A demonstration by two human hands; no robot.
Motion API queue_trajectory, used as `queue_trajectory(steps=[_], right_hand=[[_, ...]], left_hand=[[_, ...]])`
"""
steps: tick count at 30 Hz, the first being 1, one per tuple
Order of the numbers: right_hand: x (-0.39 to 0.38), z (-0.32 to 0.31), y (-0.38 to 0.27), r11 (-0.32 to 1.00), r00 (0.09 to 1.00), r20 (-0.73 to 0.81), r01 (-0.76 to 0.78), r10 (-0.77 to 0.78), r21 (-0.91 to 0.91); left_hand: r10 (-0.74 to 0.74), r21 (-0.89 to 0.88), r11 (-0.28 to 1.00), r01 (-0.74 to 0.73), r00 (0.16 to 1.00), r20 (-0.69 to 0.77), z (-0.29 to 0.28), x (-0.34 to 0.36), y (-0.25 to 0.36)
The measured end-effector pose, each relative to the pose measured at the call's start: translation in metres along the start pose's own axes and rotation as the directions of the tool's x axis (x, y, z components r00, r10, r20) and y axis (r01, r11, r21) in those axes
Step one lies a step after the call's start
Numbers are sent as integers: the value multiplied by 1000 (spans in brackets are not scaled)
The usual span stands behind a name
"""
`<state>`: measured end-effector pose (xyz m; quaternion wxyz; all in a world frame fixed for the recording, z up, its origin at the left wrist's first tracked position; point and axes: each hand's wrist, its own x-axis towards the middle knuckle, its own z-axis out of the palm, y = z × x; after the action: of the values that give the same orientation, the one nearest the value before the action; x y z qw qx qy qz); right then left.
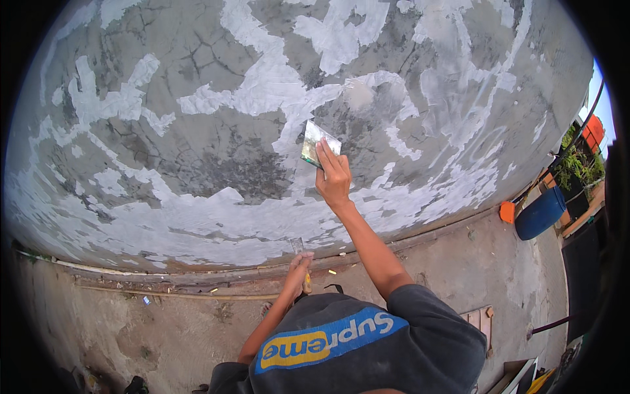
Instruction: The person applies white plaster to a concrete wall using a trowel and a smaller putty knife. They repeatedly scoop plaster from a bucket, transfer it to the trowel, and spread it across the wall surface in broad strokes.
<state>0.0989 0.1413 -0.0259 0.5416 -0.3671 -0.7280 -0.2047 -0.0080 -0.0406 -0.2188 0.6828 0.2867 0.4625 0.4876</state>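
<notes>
My right hand [335, 177] reaches up to a cracked grey wall [197, 154] and is closed round a flat metal putty scraper [311, 140]. The scraper's blade lies at the wall, by a vertical strip of white filler; whether its whole edge touches cannot be told. Irregular patches of white filler [259, 88] follow the cracks, and a broad band of it covers the lower wall. Low in front of my body, my left hand [298, 268] grips a putty knife [297, 245]. The knife's blade points toward the wall, and its yellow handle shows below my fingers.
Along the foot of the wall runs a thin pole [177, 296] on the concrete ground [190, 335]. To the right lie a blue barrel [541, 213] and an orange container [506, 211]. A wooden panel [483, 320] is on the ground by my right side.
</notes>
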Motion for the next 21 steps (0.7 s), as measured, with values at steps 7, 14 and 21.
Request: queue_trajectory(steps=[7,14,21], right_hand=[[103,-65,13,895,859,-340,-436,383,-92],[104,-20,-21,853,808,-390,-513,442,-95],[78,-6,-44,970,956,-230,-214,184,-111]], left_hand=[[-51,158,986,49,999,10,-61,3,45],[-97,260,964,60,987,130,-112,21,57],[-186,303,945,126,966,178,-118,20,79]])
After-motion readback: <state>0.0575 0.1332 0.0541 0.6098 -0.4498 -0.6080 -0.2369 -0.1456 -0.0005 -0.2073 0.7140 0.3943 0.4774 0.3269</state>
